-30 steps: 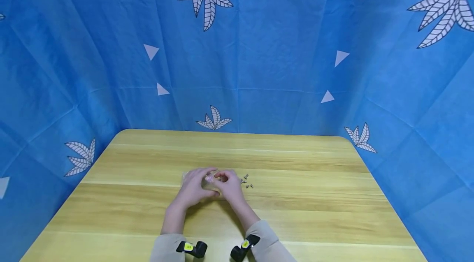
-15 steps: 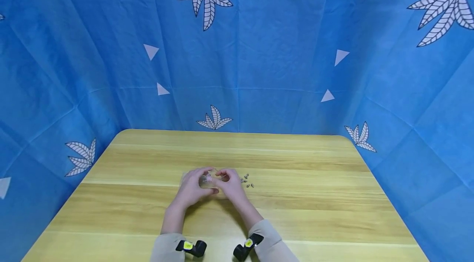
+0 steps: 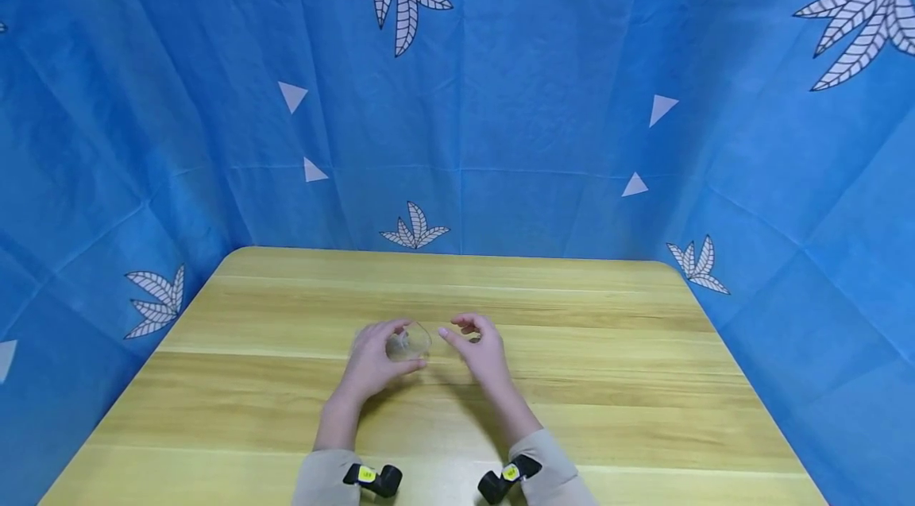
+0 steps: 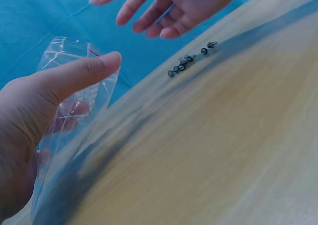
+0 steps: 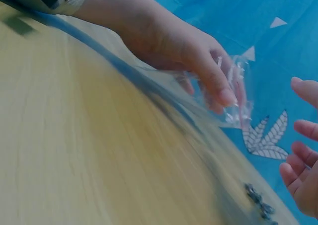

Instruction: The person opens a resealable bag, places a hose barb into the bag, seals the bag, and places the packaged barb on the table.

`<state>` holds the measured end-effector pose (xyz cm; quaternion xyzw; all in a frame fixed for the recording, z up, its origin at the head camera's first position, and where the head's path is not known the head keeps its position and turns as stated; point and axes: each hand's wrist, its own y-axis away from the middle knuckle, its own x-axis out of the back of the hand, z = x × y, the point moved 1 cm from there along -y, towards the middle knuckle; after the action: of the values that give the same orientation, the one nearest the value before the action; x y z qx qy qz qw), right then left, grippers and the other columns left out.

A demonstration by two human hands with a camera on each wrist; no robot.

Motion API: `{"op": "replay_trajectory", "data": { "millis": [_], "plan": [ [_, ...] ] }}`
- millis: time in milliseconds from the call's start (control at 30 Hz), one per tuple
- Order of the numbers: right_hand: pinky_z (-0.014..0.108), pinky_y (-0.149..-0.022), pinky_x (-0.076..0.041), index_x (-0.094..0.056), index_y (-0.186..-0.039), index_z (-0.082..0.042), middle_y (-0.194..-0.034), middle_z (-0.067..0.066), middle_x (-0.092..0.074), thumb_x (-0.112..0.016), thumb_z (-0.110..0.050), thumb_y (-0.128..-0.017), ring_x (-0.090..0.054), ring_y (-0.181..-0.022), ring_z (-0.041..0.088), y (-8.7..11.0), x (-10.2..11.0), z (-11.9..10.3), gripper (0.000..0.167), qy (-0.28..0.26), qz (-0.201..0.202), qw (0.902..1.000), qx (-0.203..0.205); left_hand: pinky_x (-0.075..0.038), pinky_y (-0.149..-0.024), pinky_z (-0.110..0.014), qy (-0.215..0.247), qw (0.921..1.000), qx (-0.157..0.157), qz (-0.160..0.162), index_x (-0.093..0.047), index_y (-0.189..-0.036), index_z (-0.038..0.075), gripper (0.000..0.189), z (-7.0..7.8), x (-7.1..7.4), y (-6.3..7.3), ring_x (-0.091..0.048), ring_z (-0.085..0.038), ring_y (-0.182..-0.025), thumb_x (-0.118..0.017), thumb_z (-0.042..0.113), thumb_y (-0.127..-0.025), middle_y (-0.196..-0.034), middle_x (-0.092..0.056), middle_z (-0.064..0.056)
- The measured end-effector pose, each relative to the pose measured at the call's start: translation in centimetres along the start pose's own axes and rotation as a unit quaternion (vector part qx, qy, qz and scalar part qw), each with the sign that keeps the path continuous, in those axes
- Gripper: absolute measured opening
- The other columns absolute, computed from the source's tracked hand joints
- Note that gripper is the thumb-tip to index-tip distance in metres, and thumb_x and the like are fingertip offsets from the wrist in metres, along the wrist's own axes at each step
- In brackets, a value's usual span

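My left hand (image 3: 373,361) holds a clear zip-lock bag (image 3: 420,343) upright, its thumb on the near side and fingers on the far side. A red line runs along the bag's top (image 4: 54,48) in the left wrist view, and the mouth looks rounded open in the head view. My right hand (image 3: 488,353) hovers to the right of the bag, apart from it, with fingers loosely bent and nothing visible in them. Beneath it on the table lie several small dark metal pieces (image 4: 183,65), screw-like; in the head view the hand mostly covers them.
The wooden table (image 3: 608,363) reaches out on all sides of the hands. Behind it and at both sides hangs a blue curtain (image 3: 543,93) with leaf prints. Each sleeve carries a small black wrist camera (image 3: 374,477).
My right hand has left the bag's mouth and moved right, over the metal pieces. The left hand stays in place with the bag, whose opening now shows more fully.
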<state>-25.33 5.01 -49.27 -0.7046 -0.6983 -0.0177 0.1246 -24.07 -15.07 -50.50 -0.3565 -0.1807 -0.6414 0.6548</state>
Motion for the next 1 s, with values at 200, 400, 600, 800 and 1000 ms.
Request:
{"op": "replay_trajectory", "data": {
  "millis": [200,400,600,800,1000],
  "plan": [
    [0.025,-0.076,-0.046,-0.067,-0.108,-0.002,-0.110,0.016,-0.060,-0.078,-0.020,-0.082,-0.053,-0.098,0.026,0.0,2.0,0.5,0.034,-0.014,0.026,0.9994,0.018,-0.032,-0.110,-0.057,-0.007,0.9999,-0.009,0.012,-0.061,-0.127,0.023,0.076,0.2,-0.6,-0.1,-0.053,-0.027,-0.118,-0.087,0.051,-0.062,-0.115,-0.067,0.001],
    [0.022,-0.076,-0.043,-0.068,-0.109,0.001,-0.108,0.016,-0.059,-0.076,-0.016,-0.083,-0.050,-0.100,0.028,-0.1,4.0,1.7,0.032,-0.028,0.054,0.9979,0.023,-0.030,-0.113,-0.056,-0.022,0.9995,-0.018,0.016,-0.060,-0.127,0.026,0.076,0.2,-1.3,-0.1,-0.052,-0.025,-0.118,-0.087,0.053,-0.062,-0.112,-0.066,0.003],
    [0.024,-0.083,-0.045,-0.068,-0.108,-0.004,-0.107,0.013,-0.060,-0.076,-0.017,-0.083,-0.051,-0.096,0.018,-0.2,5.7,3.1,0.029,0.000,0.053,0.9985,-0.010,-0.028,-0.114,-0.057,-0.032,0.9987,-0.022,0.034,-0.062,-0.126,0.026,0.073,0.1,-1.3,0.0,-0.052,-0.025,-0.118,-0.086,0.053,-0.063,-0.112,-0.067,0.003],
    [0.024,-0.082,-0.047,-0.069,-0.106,-0.002,-0.103,0.015,-0.059,-0.076,-0.012,-0.081,-0.053,-0.088,0.013,-0.2,6.5,3.9,0.028,0.029,0.002,0.9990,-0.035,-0.027,-0.114,-0.058,-0.031,0.9982,-0.028,0.042,-0.062,-0.126,0.024,0.073,0.1,-1.2,0.0,-0.052,-0.027,-0.119,-0.085,0.054,-0.063,-0.115,-0.067,0.002],
    [0.026,-0.079,-0.045,-0.072,-0.093,-0.005,-0.096,0.011,-0.061,-0.079,-0.007,-0.075,-0.054,-0.087,0.015,-0.3,6.7,4.4,0.019,0.104,-0.039,0.9937,-0.020,-0.027,-0.114,-0.057,-0.038,0.9982,-0.027,0.038,-0.061,-0.126,0.026,0.073,-0.2,-1.5,0.0,-0.051,-0.026,-0.121,-0.084,0.057,-0.064,-0.116,-0.067,0.003]
  ]
}}
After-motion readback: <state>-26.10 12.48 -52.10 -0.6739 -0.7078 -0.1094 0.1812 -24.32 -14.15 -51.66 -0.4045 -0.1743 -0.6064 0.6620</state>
